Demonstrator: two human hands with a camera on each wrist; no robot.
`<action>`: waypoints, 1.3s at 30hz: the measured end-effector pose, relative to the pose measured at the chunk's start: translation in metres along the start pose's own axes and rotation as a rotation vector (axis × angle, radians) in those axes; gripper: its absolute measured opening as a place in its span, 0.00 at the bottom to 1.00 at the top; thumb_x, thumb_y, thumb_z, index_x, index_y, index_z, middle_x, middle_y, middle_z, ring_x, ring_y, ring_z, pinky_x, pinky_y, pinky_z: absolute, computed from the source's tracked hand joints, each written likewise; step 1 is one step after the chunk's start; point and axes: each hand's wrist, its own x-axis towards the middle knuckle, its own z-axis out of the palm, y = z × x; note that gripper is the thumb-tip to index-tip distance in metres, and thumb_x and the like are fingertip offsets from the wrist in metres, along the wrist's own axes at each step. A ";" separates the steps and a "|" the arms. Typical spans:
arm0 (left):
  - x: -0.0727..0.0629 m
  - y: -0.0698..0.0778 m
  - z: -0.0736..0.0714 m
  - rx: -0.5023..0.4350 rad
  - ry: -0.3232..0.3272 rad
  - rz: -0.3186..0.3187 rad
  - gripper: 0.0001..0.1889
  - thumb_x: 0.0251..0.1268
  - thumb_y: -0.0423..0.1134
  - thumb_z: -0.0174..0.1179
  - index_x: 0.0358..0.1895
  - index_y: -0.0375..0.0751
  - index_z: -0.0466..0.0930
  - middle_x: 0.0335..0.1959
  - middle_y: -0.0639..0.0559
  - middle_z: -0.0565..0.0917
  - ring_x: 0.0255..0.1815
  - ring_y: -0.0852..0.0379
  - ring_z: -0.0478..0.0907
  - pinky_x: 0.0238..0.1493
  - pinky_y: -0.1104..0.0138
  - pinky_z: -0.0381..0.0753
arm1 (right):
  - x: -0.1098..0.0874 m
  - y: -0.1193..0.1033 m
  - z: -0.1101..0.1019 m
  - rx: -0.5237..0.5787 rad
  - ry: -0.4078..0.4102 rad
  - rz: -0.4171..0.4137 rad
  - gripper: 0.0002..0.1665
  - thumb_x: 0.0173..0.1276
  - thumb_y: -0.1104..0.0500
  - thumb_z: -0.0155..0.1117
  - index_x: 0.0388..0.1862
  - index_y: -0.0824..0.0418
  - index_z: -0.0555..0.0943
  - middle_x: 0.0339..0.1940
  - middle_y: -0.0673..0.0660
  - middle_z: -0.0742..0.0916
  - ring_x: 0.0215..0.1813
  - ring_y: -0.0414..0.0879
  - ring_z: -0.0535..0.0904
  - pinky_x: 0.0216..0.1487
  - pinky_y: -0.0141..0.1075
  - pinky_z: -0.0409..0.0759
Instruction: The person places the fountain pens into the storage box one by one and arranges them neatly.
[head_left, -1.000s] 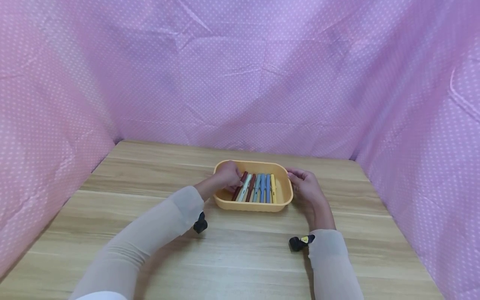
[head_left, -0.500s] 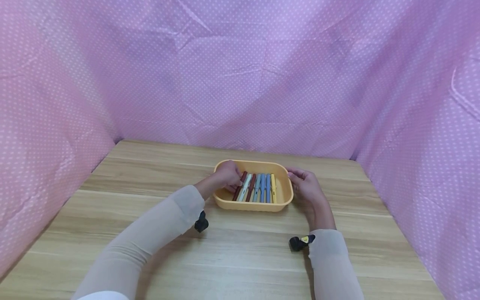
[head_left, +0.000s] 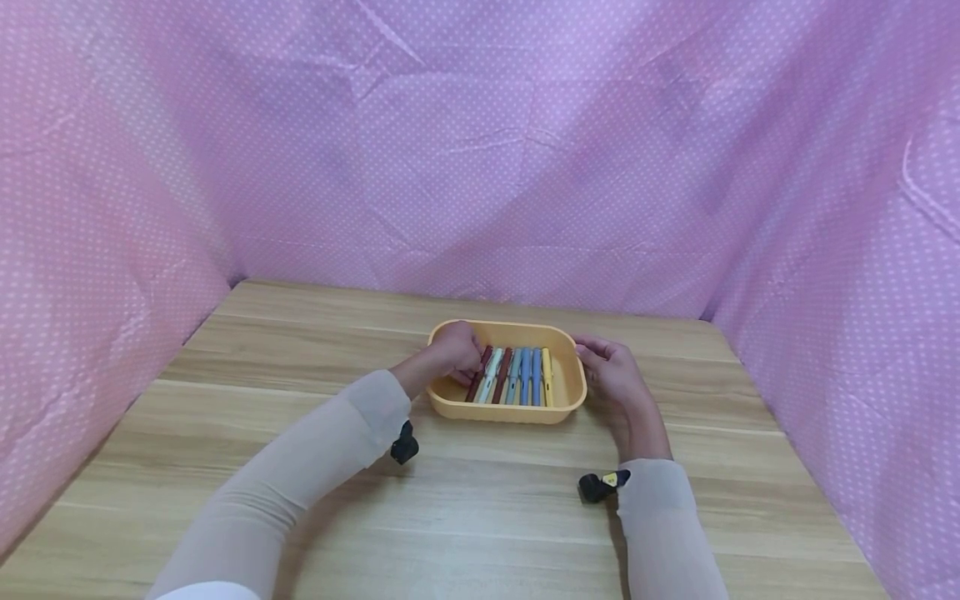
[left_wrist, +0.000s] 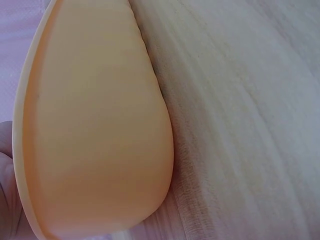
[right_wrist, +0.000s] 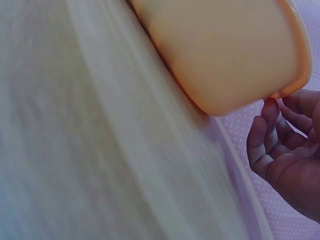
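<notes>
A yellow plastic tray (head_left: 504, 414) with rounded corners stands on the table, several capped pens lined up inside. My left hand (head_left: 456, 348) reaches over the tray's left side, its curled fingers holding the leftmost dark red pen (head_left: 473, 388). Beside that pen lie a pale mint pen (head_left: 491, 375), a second dark red pen (head_left: 502, 377), blue-toned pens (head_left: 526, 377) and a yellow pen (head_left: 547, 377). At the tray's right end, my right hand (head_left: 617, 373) pinches the rim between thumb and fingers. In the left wrist view, the tray wall (left_wrist: 100, 110) hides most of the left hand.
The wood-grain table (head_left: 480, 508) extends around the tray on all sides. Pink dotted cloth (head_left: 480, 167) hangs behind the table and along both sides. Small black cameras sit on both wrists, the left one (head_left: 405, 443) and the right one (head_left: 596, 488).
The top of the leftmost dark red pen has shifted slightly under my left fingers, and the left wrist has edged a little right. My right hand and the tray stay put.
</notes>
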 end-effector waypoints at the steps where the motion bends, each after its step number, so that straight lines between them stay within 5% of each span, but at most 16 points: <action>1: 0.000 0.000 0.000 -0.001 0.002 0.000 0.11 0.59 0.18 0.64 0.44 0.28 0.84 0.34 0.40 0.85 0.25 0.49 0.85 0.25 0.63 0.89 | 0.000 -0.001 -0.001 -0.002 -0.002 0.000 0.24 0.80 0.57 0.59 0.68 0.69 0.76 0.57 0.61 0.86 0.45 0.37 0.81 0.46 0.26 0.83; 11: 0.001 0.001 0.000 0.013 0.002 0.012 0.10 0.59 0.19 0.66 0.43 0.29 0.83 0.35 0.41 0.84 0.26 0.49 0.85 0.25 0.63 0.89 | 0.000 -0.002 0.001 0.048 0.006 0.023 0.24 0.80 0.59 0.59 0.69 0.70 0.75 0.57 0.62 0.85 0.48 0.41 0.82 0.49 0.29 0.85; 16: 0.001 0.001 -0.005 -0.056 -0.005 0.022 0.13 0.60 0.19 0.65 0.48 0.27 0.81 0.38 0.39 0.84 0.28 0.48 0.85 0.27 0.61 0.90 | 0.001 -0.001 0.003 0.065 0.006 0.018 0.25 0.80 0.58 0.59 0.68 0.71 0.75 0.57 0.61 0.85 0.49 0.41 0.82 0.50 0.29 0.84; 26: -0.002 0.012 -0.032 -0.159 -0.083 0.138 0.19 0.63 0.21 0.63 0.57 0.28 0.77 0.39 0.38 0.84 0.33 0.47 0.83 0.35 0.62 0.90 | 0.004 0.000 0.001 -0.005 0.004 0.025 0.24 0.81 0.58 0.57 0.69 0.70 0.75 0.61 0.64 0.83 0.48 0.39 0.80 0.47 0.26 0.83; 33: -0.012 0.026 -0.052 -0.184 -0.105 0.170 0.21 0.67 0.24 0.63 0.62 0.28 0.74 0.45 0.38 0.82 0.48 0.37 0.82 0.42 0.60 0.90 | 0.003 0.001 0.003 0.038 0.000 0.031 0.23 0.81 0.59 0.57 0.69 0.70 0.75 0.60 0.64 0.83 0.49 0.40 0.82 0.48 0.28 0.84; 39: -0.020 0.034 -0.067 -0.188 -0.078 0.217 0.19 0.67 0.25 0.61 0.60 0.28 0.76 0.48 0.35 0.83 0.39 0.45 0.81 0.46 0.57 0.90 | 0.001 0.004 0.003 0.149 0.029 0.070 0.23 0.80 0.61 0.57 0.69 0.70 0.75 0.59 0.62 0.83 0.51 0.41 0.82 0.53 0.31 0.85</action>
